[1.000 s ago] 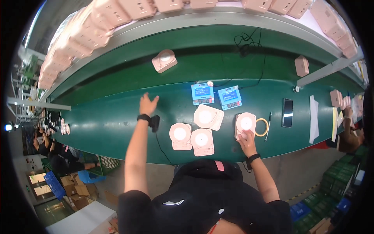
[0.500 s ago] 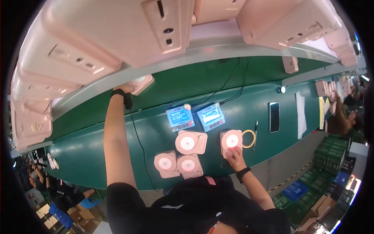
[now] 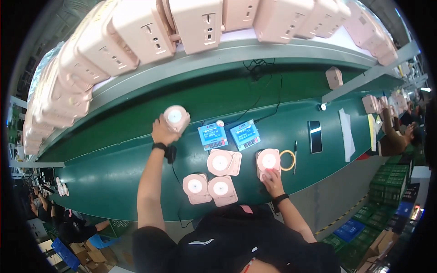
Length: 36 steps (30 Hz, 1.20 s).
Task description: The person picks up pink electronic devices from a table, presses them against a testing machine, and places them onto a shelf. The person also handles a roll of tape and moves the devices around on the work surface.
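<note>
My left hand [image 3: 163, 133] grips a pink plastic unit with a white round disc [image 3: 175, 114] at the back left of the bench, under the shelf. The wrist wears a dark band with a cord hanging from it. My right hand [image 3: 273, 183] has its fingers closed on the near edge of another such pink unit [image 3: 268, 159], which rests on the green bench. Between the hands lie three more pink units: one [image 3: 221, 162] farther off, and two nearer ones side by side, a left one [image 3: 195, 186] and a right one [image 3: 221, 187].
Two small blue-screened boxes [image 3: 212, 134] with black cables stand mid-bench. A yellow ring [image 3: 287, 160], a pen [image 3: 295, 157], a phone [image 3: 315, 136] and a white sheet [image 3: 347, 134] lie to the right. A shelf with several pink housings [image 3: 195, 22] spans the back; other people work at both sides.
My left hand has come out from under the shelf, nearer and to the right, with the pink unit in it. The view has tilted. My right hand stays at its unit.
</note>
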Tool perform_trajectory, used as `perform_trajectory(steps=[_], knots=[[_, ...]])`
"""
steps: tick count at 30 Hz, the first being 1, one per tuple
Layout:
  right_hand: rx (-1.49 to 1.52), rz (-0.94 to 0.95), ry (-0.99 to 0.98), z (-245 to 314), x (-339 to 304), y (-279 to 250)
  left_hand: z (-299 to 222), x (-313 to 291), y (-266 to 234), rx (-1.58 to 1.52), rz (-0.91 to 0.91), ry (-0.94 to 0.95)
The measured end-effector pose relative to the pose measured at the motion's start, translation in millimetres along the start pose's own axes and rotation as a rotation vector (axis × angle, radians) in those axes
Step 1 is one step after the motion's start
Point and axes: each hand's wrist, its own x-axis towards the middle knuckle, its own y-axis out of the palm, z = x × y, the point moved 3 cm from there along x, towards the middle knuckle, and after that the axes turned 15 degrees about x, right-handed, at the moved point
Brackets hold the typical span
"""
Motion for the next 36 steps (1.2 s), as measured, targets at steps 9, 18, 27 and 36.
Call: perform_trajectory(steps=[9, 18, 27, 36], knots=[[0.07, -0.143, 0.042, 8.7, -7.1, -1.6, 15.4, -163.2, 25.7, -0.182, 0.047, -0.153], [-0.001, -0.252, 0.14, 29.7, 1.0, 2.7, 61.7, -202.0, 113.1, -0.902, 0.091, -0.404], [0.171, -0.356, 0.437, -1.6, 10.8, -7.5, 51.6, -204.2, 106.2, -0.887, 0.018, -0.411], [0.891, -0.571, 0.58, -103.8, 64.6, -24.4, 56.0, -205.3, 108.6, -0.898, 0.049, -0.342]])
